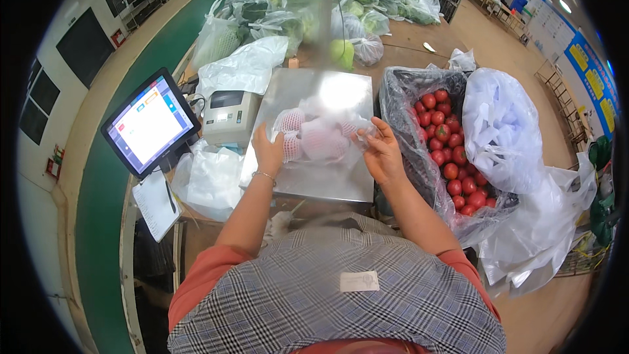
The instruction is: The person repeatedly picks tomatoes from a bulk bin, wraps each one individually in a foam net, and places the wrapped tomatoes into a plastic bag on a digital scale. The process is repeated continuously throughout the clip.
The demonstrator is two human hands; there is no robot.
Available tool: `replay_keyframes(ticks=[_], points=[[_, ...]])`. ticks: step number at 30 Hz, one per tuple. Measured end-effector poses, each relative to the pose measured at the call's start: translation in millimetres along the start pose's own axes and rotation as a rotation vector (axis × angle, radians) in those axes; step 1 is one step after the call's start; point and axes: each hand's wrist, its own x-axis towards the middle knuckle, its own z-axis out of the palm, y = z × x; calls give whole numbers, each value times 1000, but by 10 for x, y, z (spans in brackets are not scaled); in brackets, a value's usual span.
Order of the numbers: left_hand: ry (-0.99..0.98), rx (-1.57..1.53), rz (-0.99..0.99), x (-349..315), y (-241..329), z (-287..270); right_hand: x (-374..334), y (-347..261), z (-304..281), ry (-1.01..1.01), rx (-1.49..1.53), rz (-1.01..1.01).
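Bracketing a clear plastic bag (322, 145) from both sides, the two bare hands work over the stainless-steel weighing plate (295, 185). From my remote post I log the bag as lying on the plate, toward its middle, with several rounded items inside, each in pinkish-white foam netting; the contents themselves I cannot identify. Left arm: forearm slants up and slightly inward from the lower edge, bracelet (265, 176) at the wrist, back of the hand outward. The left hand (267, 151) is half curled, fingertips against the bag's left flank beside a netted item; whether it pinches any film I cannot tell. Right arm: forearm angles up and inward from the lower right. The right hand (382, 152) is raised at the bag's right end, palm turned partly inward, thumb and forefinger brought nearly together on a gathered edge of film, the other fingers loosely bent. Surroundings: I note a label printer (226, 118) left of the plate and a tilted touchscreen monitor (152, 124) farther left, above a notepad (154, 210). Right of the plate stands a crate lined with dark plastic film (400, 101), holding red tomatoes (452, 151); bagged green vegetables (288, 0) crowd the far tabletop.
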Motion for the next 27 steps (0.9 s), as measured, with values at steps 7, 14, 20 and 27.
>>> replay_keyframes(ticks=[7, 14, 20, 27], points=[[-90, -372, -539, -51, -2, 486, -157, 146, 454, -32, -34, 156], [-19, -614, -406, -619, 376, 229, -322, 36, 167, -45, -362, 197], [-229, -585, -303, -756, 166, 29, -609, 106, -371, -541, -1360, -31], [-656, -573, 229, -880, 298, -825, -834, 69, -381, -346, -1625, 355]])
